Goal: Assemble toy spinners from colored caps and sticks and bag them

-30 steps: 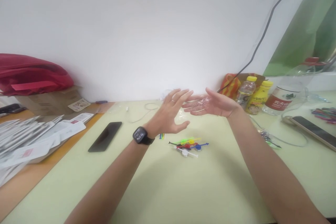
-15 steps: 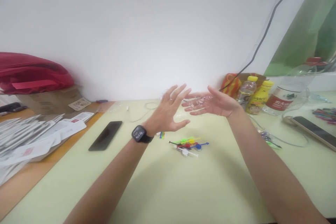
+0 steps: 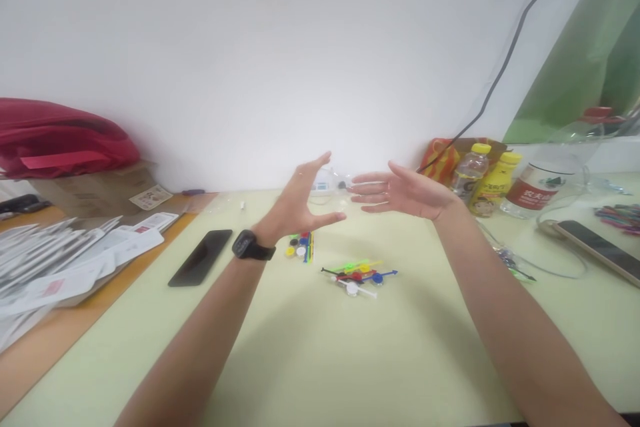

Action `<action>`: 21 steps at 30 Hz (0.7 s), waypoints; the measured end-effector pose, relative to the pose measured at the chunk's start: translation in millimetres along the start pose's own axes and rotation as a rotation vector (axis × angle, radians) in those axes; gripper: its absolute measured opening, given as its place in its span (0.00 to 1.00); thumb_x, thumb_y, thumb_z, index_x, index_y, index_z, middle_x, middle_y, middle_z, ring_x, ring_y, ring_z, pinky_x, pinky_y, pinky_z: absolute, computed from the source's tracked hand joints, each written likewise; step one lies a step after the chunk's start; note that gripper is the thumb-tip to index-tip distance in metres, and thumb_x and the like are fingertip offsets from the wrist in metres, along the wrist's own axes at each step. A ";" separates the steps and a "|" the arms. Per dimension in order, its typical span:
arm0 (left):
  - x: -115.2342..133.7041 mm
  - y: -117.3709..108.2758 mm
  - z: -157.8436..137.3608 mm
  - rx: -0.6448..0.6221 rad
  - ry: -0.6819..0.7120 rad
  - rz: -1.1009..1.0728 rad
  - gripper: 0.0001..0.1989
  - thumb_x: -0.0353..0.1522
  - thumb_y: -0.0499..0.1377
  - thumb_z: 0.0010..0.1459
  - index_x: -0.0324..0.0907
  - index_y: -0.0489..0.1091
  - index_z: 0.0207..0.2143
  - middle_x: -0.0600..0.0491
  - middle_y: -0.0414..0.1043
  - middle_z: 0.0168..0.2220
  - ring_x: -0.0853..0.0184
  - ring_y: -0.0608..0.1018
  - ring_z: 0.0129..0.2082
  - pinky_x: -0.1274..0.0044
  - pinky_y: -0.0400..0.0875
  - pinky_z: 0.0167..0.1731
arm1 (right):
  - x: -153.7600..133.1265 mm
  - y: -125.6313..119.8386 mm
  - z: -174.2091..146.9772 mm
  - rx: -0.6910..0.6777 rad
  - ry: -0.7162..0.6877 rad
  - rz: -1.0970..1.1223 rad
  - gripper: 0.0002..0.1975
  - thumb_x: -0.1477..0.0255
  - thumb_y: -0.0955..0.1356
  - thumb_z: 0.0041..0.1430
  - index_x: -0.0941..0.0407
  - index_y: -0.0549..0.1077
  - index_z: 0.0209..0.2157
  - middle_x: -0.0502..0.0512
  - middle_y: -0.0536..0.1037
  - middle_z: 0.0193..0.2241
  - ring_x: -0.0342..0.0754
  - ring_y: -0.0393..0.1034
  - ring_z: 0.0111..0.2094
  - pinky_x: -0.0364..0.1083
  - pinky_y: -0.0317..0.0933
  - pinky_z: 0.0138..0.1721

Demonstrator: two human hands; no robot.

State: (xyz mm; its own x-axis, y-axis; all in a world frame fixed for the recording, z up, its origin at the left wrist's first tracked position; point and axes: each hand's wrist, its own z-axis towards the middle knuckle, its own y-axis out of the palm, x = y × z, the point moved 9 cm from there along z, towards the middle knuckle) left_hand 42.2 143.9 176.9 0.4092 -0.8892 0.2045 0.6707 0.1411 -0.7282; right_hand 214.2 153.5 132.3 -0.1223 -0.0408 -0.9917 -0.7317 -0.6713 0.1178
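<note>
Above the table, my left hand (image 3: 296,205) is open, thumb and fingers spread apart, with a black watch (image 3: 250,246) on its wrist. My right hand (image 3: 407,193) faces it, palm showing and fingers stretched out, with nothing visible in it. Below and between them lies a small pile of coloured plastic arrow spinners (image 3: 357,275) in white, red, yellow, blue, green and black. Close under my left hand is a group of small coloured discs and sticks (image 3: 303,247). Behind the gap between my hands shows some clear plastic (image 3: 325,181), its shape hard to make out.
On the left are a black phone (image 3: 201,258), a stack of white packets (image 3: 75,267) and a red bag on a cardboard box (image 3: 95,190). Bottles (image 3: 495,183), a large clear jug (image 3: 537,190), cables and another phone (image 3: 600,250) stand or lie at right.
My left hand has moved left and turned, widening the gap between the hands and uncovering the discs. Clear film seen over my right fingers no longer shows there.
</note>
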 end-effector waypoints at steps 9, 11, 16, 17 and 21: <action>22.3 22.0 4.2 -0.063 0.061 0.161 0.55 0.51 0.68 0.53 0.45 0.42 0.73 0.41 0.51 0.71 0.44 0.56 0.69 0.53 0.53 0.66 | 9.7 5.8 8.2 -0.045 0.028 -0.002 0.27 0.51 0.60 0.71 0.53 0.71 0.60 0.59 0.66 0.67 0.59 0.62 0.66 0.62 0.54 0.68; 29.4 31.9 4.2 -0.075 0.049 0.224 0.57 0.49 0.69 0.51 0.45 0.43 0.73 0.41 0.52 0.71 0.42 0.55 0.69 0.52 0.51 0.67 | 12.4 12.3 11.5 -0.044 0.040 -0.024 0.26 0.52 0.61 0.71 0.53 0.72 0.60 0.59 0.68 0.65 0.58 0.64 0.65 0.61 0.55 0.67; 36.9 53.1 1.8 -0.104 0.026 0.304 0.60 0.43 0.71 0.48 0.41 0.39 0.74 0.38 0.60 0.64 0.41 0.61 0.64 0.52 0.49 0.65 | 22.0 27.5 22.5 -0.017 0.076 -0.080 0.23 0.54 0.62 0.71 0.50 0.72 0.58 0.57 0.74 0.61 0.56 0.69 0.61 0.59 0.59 0.65; 35.2 55.9 0.9 -0.115 0.018 0.301 0.59 0.42 0.71 0.49 0.41 0.38 0.74 0.38 0.61 0.63 0.42 0.63 0.63 0.53 0.52 0.64 | 23.5 29.6 24.2 -0.015 0.080 -0.087 0.23 0.54 0.62 0.71 0.50 0.72 0.58 0.57 0.74 0.60 0.56 0.69 0.60 0.59 0.59 0.65; 23.1 60.9 -3.4 -0.155 -0.016 0.280 0.54 0.35 0.66 0.54 0.43 0.35 0.74 0.40 0.63 0.61 0.46 0.67 0.57 0.58 0.61 0.57 | 25.6 26.6 25.8 0.037 0.096 -0.164 0.23 0.53 0.64 0.70 0.51 0.74 0.57 0.57 0.75 0.60 0.55 0.68 0.61 0.56 0.60 0.66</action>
State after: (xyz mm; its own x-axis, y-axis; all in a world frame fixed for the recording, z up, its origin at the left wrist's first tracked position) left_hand 90.4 130.4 135.0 0.5747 -0.8183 -0.0089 0.4285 0.3102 -0.8486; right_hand 174.3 153.8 111.4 0.0638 -0.0044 -0.9980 -0.7609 -0.6472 -0.0458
